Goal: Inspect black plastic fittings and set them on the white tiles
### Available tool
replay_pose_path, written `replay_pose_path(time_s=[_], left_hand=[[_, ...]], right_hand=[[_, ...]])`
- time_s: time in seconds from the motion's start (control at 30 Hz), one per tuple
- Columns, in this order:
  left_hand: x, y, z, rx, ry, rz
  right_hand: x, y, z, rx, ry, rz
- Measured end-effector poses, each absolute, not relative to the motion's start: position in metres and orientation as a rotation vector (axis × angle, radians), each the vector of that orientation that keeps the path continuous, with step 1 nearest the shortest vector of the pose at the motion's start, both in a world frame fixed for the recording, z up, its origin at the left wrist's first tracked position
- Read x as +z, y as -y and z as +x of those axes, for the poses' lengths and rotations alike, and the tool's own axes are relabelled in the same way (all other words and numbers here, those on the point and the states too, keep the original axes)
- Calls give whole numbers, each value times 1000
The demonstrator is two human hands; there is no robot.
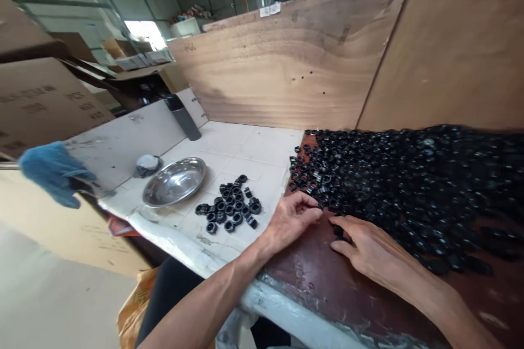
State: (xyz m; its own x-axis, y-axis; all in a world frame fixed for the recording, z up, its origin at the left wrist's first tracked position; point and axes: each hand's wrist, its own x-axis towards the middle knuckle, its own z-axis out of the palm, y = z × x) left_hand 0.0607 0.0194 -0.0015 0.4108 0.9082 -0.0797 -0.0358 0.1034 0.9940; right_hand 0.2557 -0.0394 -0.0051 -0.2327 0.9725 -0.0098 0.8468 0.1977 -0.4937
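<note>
My left hand (293, 217) rests at the near left edge of the heap of black plastic rings (393, 174). Its fingers are curled towards the thumb; what they hold, if anything, is hidden. Just to the right, my right hand (362, 242) has a black plastic ring (339, 231) between its thumb and fingers, low over the brown board (311, 267). A smaller group of black rings (229, 207) lies on the white surface left of my left hand, some flat and some on their sides.
A shallow metal bowl (175, 182) stands left of the small group. Beyond it are a round wrapped item (148, 164) and a dark grey bottle (183, 117). A blue glove (55, 172) hangs over the left side wall. A wooden panel (278, 71) closes the back; cardboard boxes (45, 98) stand left.
</note>
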Motion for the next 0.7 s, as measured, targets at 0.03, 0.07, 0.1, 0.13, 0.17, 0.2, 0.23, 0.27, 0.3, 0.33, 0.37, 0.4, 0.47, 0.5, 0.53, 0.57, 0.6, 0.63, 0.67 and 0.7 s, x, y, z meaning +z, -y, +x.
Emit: replay_pose_path(time_s=[0.03, 0.07, 0.1, 0.13, 0.17, 0.2, 0.23, 0.27, 0.3, 0.33, 0.37, 0.4, 0.47, 0.5, 0.53, 0.57, 0.6, 0.63, 0.67, 0.7], left_hand=[[-1, -19, 60, 859, -948, 1363], [-1, -19, 57, 863, -998, 1461], [-1, -19, 54, 865, -1048, 1558], [-1, -20, 50, 872, -1098, 1646], [-1, -21, 45, 876, -1146, 1724], [0, -22, 40, 878, -1189, 1793], [1, -24, 34, 878, -1222, 1856], [3, -24, 29, 871, -1242, 1914], [5, -25, 24, 860, -1253, 1968], [6, -25, 20, 844, -1260, 2022], [8, -25, 17, 832, -1269, 2075], [9, -26, 14, 820, -1280, 2123], [11, -27, 11, 779, -1306, 2211], [12, -28, 11, 747, -1317, 2255], [13, -31, 10, 693, -1336, 2296], [14, -36, 9, 624, -1368, 2329], [16, -42, 7, 554, -1410, 2349], [20, -52, 3, 497, -1469, 2356], [25, -63, -2, 456, -1545, 2347], [31, -77, -10, 455, -1626, 2325]], right_hand=[[-11, 38, 257, 568, 2181, -1735], [-16, 36, 257, 556, 2191, -1757], [-20, 35, 258, 550, 2207, -1775], [-23, 34, 258, 546, 2221, -1793], [-25, 33, 258, 545, 2235, -1807], [-25, 33, 257, 543, 2247, -1814], [-25, 33, 257, 539, 2257, -1819], [-25, 33, 257, 535, 2266, -1821], [-24, 33, 257, 527, 2275, -1821], [-23, 34, 257, 520, 2282, -1823], [-23, 34, 257, 513, 2287, -1830], [-23, 34, 257, 507, 2287, -1838], [-23, 34, 257, 496, 2282, -1845], [-24, 34, 257, 491, 2278, -1845], [-24, 34, 257, 485, 2276, -1841], [-25, 33, 258, 483, 2278, -1835], [-26, 33, 258, 485, 2285, -1828], [-27, 33, 258, 490, 2295, -1824], [-28, 33, 259, 493, 2304, -1818], [-28, 33, 259, 492, 2312, -1812]])
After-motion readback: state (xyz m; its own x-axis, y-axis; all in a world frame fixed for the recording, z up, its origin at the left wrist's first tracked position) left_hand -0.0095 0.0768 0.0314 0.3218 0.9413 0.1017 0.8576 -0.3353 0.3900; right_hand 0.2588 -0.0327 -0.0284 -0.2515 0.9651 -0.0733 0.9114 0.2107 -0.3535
